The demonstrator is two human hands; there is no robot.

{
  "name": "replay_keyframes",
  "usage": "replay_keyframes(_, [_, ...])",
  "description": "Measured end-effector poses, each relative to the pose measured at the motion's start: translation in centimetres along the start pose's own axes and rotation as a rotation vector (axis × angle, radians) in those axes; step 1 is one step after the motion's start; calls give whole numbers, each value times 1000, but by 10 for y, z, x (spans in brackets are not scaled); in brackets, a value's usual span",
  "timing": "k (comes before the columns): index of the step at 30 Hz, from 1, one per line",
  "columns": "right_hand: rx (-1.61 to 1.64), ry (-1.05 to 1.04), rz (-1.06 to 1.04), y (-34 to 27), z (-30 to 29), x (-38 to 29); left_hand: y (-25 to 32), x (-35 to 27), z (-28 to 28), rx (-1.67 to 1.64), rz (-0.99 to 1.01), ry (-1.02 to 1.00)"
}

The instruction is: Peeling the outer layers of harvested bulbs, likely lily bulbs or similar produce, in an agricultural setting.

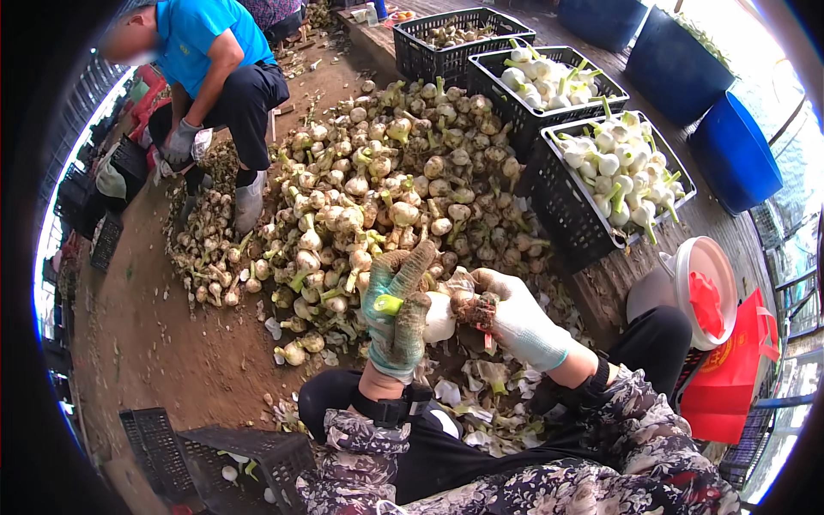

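My left hand [399, 309], in a dirty green and white work glove, is closed around a garlic bulb [439, 317] whose cut green stem pokes out between the fingers. The bulb's side facing right is white and smooth. My right hand [524, 318], in a whitish glove, pinches brown outer skin and the dirty root end beside the bulb; a small red bit shows under its fingers. Whether the skin is still joined to the bulb, I cannot tell. Beyond both hands lies a big heap of unpeeled garlic bulbs [386, 187]. Loose peelings [492, 386] cover the ground below them.
Black crates of white bulbs [618, 167] line the wooden platform on the right, near blue tubs [737, 154]. A white bucket [682, 290] and red bag [727, 373] are beside my knee. A co-worker [212, 84] sits at upper left. A black crate [244, 463] lies at lower left.
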State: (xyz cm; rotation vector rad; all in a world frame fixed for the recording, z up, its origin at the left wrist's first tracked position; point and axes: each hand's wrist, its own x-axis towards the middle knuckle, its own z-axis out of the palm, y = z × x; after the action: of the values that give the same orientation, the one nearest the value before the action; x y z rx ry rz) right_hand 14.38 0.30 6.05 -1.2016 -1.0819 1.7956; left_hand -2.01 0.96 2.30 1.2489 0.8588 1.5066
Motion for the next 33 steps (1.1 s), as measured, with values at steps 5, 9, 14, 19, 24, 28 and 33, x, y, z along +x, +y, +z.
replay_keyframes(5, [-26, 144, -44, 41, -34, 23, -11, -3, -5, -59, 10, 33])
replay_keyframes(9, [259, -135, -89, 47, -32, 9, 3, -3, 5, -189, -117, -12])
replay_keyframes(14, [-36, -20, -248, 28, 2, 11, -8, 1, 6, 145, -360, 102])
replay_keyframes(19, [238, 6, 1, 27, -25, 11, -8, 3, 3, -135, -327, 177])
replay_keyframes(24, [-246, 3, -50, 7, 0, 19, -16, 4, 7, -347, -247, 28])
replay_keyframes(28, [104, -54, -114, 30, -19, 18, -9, 6, 4, -311, -301, 196])
replay_keyframes(33, [255, -45, -54, 26, -21, 12, -14, 1, 2, -248, -191, 127])
